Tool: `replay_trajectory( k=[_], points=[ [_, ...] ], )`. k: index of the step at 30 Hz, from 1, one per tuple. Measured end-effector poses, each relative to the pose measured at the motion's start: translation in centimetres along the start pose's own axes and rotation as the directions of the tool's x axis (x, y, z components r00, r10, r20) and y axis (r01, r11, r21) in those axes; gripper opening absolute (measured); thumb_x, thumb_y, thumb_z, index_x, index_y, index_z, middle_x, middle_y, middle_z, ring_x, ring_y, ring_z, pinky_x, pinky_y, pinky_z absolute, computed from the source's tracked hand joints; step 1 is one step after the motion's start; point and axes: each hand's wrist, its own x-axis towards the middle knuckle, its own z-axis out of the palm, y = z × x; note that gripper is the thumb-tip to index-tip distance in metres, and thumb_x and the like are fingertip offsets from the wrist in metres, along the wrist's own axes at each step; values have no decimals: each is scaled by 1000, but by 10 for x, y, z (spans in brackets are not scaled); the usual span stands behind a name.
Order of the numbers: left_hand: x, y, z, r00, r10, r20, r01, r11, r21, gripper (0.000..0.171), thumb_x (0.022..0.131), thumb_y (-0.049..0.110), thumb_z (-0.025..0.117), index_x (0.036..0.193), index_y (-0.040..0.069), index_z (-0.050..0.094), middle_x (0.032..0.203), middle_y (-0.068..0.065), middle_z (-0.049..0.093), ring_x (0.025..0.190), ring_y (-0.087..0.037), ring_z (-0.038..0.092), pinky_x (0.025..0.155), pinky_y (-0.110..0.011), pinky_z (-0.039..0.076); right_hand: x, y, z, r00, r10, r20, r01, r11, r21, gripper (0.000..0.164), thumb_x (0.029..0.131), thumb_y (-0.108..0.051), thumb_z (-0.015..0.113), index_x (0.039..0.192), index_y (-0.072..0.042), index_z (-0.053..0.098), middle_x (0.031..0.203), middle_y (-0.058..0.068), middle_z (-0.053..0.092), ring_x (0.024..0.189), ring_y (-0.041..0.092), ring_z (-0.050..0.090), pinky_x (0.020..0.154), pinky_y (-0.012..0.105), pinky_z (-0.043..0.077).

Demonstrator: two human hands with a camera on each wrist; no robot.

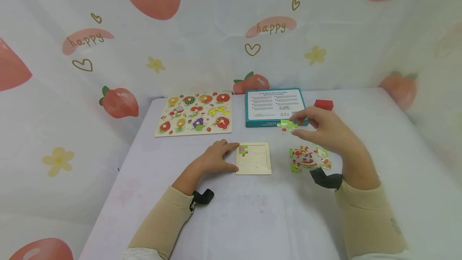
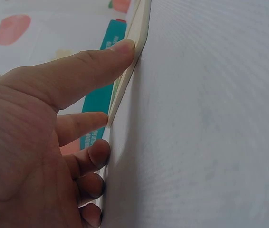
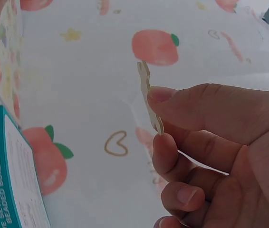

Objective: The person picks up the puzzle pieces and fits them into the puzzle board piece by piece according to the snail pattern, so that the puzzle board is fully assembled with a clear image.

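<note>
A square wooden puzzle tray (image 1: 257, 163) lies on the table, with a green and pink puzzle piece (image 1: 243, 149) in its upper left corner. My left hand (image 1: 216, 157) touches the tray's left edge, the index finger near the top corner and the thumb near the bottom one. Seen from the left wrist, the thumb tip (image 2: 125, 46) rests against the tray's edge (image 2: 130, 66). My right hand (image 1: 326, 131) pinches a mostly green jigsaw piece (image 1: 287, 124) between thumb and fingers, above the table. From the right wrist, that piece (image 3: 147, 95) shows edge-on.
Several loose jigsaw pieces (image 1: 306, 159) lie under the right hand, right of the tray. Behind are a wooden fruit peg puzzle (image 1: 195, 113), a teal and white box (image 1: 275, 105) and a small red block (image 1: 323, 104). A fruit-patterned curtain (image 1: 202, 51) hangs behind the table.
</note>
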Motion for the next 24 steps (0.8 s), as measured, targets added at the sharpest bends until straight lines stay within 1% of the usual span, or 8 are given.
replay_trajectory(
  k=[2, 4, 7, 10, 12, 16, 19, 24],
  points=[
    [0, 0, 0, 1000, 2, -1, -2, 1000, -1, 83, 81, 43, 85, 154, 24, 50, 103, 1, 48, 100, -18, 44, 81, -37, 40, 2, -1, 5, 1000, -27, 3, 27, 1000, 12, 29, 88, -12, 82, 116, -7, 73, 96, 4, 60, 90, 22, 46, 73, 25, 38],
    [0, 0, 0, 1000, 1, -2, -1, 1000, -3, 83, 81, 43, 85, 153, 24, 50, 102, 1, 48, 100, -18, 44, 81, -37, 40, 4, -3, 10, 999, -38, 20, 37, 999, 19, 29, 88, -12, 82, 115, -9, 73, 96, 3, 60, 89, 22, 47, 72, 26, 39],
    [0, 0, -1, 1000, -3, -2, 3, 1000, -9, 83, 81, 42, 86, 153, 24, 50, 103, 1, 48, 100, -18, 44, 82, -37, 41, 8, -7, 19, 998, -39, 57, 37, 999, 40, 29, 88, -12, 82, 115, -10, 72, 98, 3, 60, 93, 21, 50, 78, 28, 42],
    [-1, 1, -1, 1000, -5, -3, 5, 1000, -14, 83, 81, 42, 86, 153, 24, 50, 103, 1, 48, 100, -18, 44, 82, -37, 41, 12, -12, 29, 995, -22, 98, 17, 998, 53, 30, 88, -13, 82, 116, -12, 72, 100, 1, 60, 100, 21, 52, 87, 35, 45],
    [-1, 1, -1, 1000, -5, -5, 5, 1000, -13, 82, 81, 42, 86, 153, 24, 50, 103, 1, 48, 100, -19, 44, 81, -37, 41, 14, -14, 36, 993, -26, 117, 18, 997, 69, 30, 88, -13, 82, 117, -11, 72, 100, 1, 61, 103, 22, 53, 94, 43, 46],
    [-1, 1, 0, 1000, 1, -8, -1, 1000, -3, 82, 81, 42, 86, 153, 24, 51, 102, 1, 48, 99, -18, 44, 80, -37, 40, 18, -17, 50, 988, -34, 151, 23, 997, 75, 30, 88, -14, 82, 117, -11, 72, 99, 0, 61, 103, 24, 55, 100, 52, 46],
    [0, 0, 0, 1000, 2, -8, -2, 1000, -3, 81, 81, 42, 85, 153, 24, 51, 102, 1, 48, 99, -19, 44, 80, -37, 40, 21, -17, 60, 984, -30, 173, 19, 998, 60, 30, 89, -15, 82, 116, -11, 72, 99, 0, 62, 101, 24, 56, 96, 50, 47],
    [0, 0, 0, 1000, -6, -6, 6, 1000, -13, 82, 81, 43, 85, 153, 25, 51, 104, 1, 48, 101, -19, 44, 82, -38, 42, 26, -17, 75, 977, 16, 214, -23, 999, 27, 30, 89, -18, 81, 117, -12, 72, 101, 2, 63, 98, 23, 55, 82, 41, 48]
  ],
)
